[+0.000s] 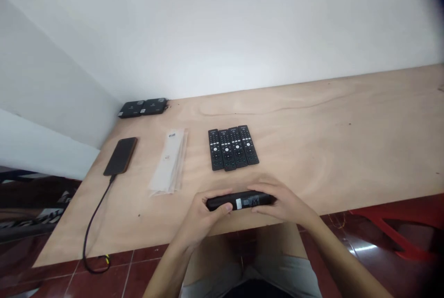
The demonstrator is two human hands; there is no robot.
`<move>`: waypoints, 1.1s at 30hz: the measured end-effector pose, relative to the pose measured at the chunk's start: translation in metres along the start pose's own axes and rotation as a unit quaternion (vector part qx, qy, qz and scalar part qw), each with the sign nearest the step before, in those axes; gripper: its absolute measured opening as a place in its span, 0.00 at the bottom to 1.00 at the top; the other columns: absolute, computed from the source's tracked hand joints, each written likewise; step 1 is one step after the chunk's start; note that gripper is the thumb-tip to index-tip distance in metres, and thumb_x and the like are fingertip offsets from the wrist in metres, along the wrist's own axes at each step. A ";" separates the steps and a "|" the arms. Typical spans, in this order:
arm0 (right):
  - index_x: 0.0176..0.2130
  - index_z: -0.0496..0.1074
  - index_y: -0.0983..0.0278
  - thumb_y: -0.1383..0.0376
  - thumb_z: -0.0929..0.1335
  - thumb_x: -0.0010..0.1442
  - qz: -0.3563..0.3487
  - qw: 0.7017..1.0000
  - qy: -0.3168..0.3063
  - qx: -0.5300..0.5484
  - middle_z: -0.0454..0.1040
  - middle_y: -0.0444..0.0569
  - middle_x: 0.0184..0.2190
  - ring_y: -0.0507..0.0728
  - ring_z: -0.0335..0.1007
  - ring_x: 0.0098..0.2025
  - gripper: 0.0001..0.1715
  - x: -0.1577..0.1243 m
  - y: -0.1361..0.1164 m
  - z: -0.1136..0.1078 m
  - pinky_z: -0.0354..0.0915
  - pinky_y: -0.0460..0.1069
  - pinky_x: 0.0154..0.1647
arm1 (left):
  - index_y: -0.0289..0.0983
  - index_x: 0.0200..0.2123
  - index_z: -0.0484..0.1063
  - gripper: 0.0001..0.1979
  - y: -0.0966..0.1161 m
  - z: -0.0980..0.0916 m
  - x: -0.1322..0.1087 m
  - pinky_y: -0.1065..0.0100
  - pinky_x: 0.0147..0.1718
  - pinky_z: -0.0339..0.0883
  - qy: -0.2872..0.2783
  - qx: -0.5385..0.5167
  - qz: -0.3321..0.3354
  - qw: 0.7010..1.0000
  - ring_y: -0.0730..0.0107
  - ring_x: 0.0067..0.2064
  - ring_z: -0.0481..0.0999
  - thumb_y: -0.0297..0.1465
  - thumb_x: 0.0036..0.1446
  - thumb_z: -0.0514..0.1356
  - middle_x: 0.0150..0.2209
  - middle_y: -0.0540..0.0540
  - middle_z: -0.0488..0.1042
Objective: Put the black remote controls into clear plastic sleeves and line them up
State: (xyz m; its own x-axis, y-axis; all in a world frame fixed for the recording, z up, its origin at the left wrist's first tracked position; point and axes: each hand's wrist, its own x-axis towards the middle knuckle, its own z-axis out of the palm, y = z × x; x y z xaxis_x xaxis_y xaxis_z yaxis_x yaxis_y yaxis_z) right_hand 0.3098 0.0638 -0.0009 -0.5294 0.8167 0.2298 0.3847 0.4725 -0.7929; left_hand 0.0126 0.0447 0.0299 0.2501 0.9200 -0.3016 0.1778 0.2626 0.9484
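Head view: a long black device (243, 201), label side showing, is pinched at one end by the left hand (203, 210) and at the other by the right hand (282, 201), right by the wooden table's (340, 150) near edge. Four remotes (235, 148) are lined up just past it, plastic sleeves (169, 164) laid off left.

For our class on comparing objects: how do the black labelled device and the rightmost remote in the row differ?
The black labelled device is held; the rightmost remote lies on the table. The device shows a white label, the remote buttons. The device runs sideways across the view; the remote points roughly away. Both are dark and elongated.
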 end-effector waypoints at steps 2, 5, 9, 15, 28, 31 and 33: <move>0.67 0.75 0.54 0.52 0.78 0.68 0.004 1.000 0.009 -0.002 0.81 0.54 0.60 0.68 0.77 0.62 0.32 -0.001 0.002 0.001 0.72 0.64 0.67 | 0.40 0.56 0.85 0.21 0.001 0.001 0.002 0.52 0.55 0.80 0.025 0.051 0.039 0.998 0.51 0.51 0.86 0.42 0.63 0.73 0.51 0.40 0.86; 0.69 0.73 0.52 0.54 0.77 0.69 0.012 1.000 0.021 -0.002 0.77 0.54 0.65 0.69 0.73 0.67 0.33 0.001 0.000 0.001 0.69 0.66 0.70 | 0.44 0.56 0.84 0.17 -0.002 0.002 0.007 0.48 0.63 0.74 0.059 0.148 0.123 0.980 0.50 0.59 0.81 0.38 0.65 0.71 0.56 0.41 0.82; 0.66 0.74 0.51 0.56 0.76 0.70 0.020 1.000 0.019 0.005 0.78 0.52 0.65 0.69 0.74 0.66 0.29 0.007 -0.007 -0.001 0.70 0.65 0.70 | 0.46 0.59 0.82 0.18 -0.008 -0.001 0.010 0.46 0.62 0.73 0.074 0.289 0.212 0.931 0.50 0.58 0.76 0.36 0.67 0.70 0.55 0.40 0.75; 0.65 0.75 0.52 0.58 0.78 0.68 0.015 0.999 0.030 -0.009 0.79 0.53 0.63 0.69 0.74 0.65 0.29 0.008 -0.006 0.001 0.71 0.65 0.68 | 0.49 0.66 0.76 0.27 -0.004 -0.017 0.010 0.47 0.57 0.76 0.008 0.400 0.237 0.885 0.49 0.56 0.74 0.35 0.65 0.73 0.54 0.40 0.73; 0.66 0.77 0.53 0.59 0.78 0.68 0.028 0.998 0.036 -0.034 0.80 0.53 0.62 0.68 0.76 0.64 0.29 0.007 -0.001 0.005 0.72 0.65 0.68 | 0.48 0.59 0.82 0.21 -0.028 -0.066 -0.009 0.47 0.64 0.77 0.071 0.146 0.193 0.968 0.50 0.61 0.82 0.36 0.63 0.74 0.60 0.42 0.80; 0.65 0.77 0.52 0.58 0.79 0.67 0.031 0.998 0.035 -0.030 0.81 0.53 0.62 0.69 0.77 0.64 0.29 0.007 0.001 0.005 0.71 0.66 0.68 | 0.45 0.60 0.82 0.24 -0.041 -0.071 -0.015 0.46 0.65 0.77 0.080 0.064 0.169 0.980 0.47 0.63 0.82 0.35 0.62 0.75 0.62 0.40 0.81; 0.65 0.77 0.51 0.57 0.78 0.67 0.032 0.998 0.036 -0.030 0.81 0.52 0.62 0.68 0.77 0.64 0.29 0.007 0.001 0.005 0.71 0.66 0.69 | 0.44 0.60 0.82 0.24 -0.045 -0.072 -0.017 0.45 0.65 0.77 0.081 0.048 0.160 0.983 0.46 0.63 0.82 0.35 0.61 0.75 0.62 0.39 0.81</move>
State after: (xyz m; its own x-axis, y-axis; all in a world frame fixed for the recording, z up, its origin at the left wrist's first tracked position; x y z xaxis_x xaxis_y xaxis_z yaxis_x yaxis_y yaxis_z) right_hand 0.3023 0.0681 -0.0031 -0.4464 0.8670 0.2216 0.4617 0.4353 -0.7729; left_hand -0.0683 0.0382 -0.0005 0.1549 0.9872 0.0370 0.2051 -0.0688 0.9763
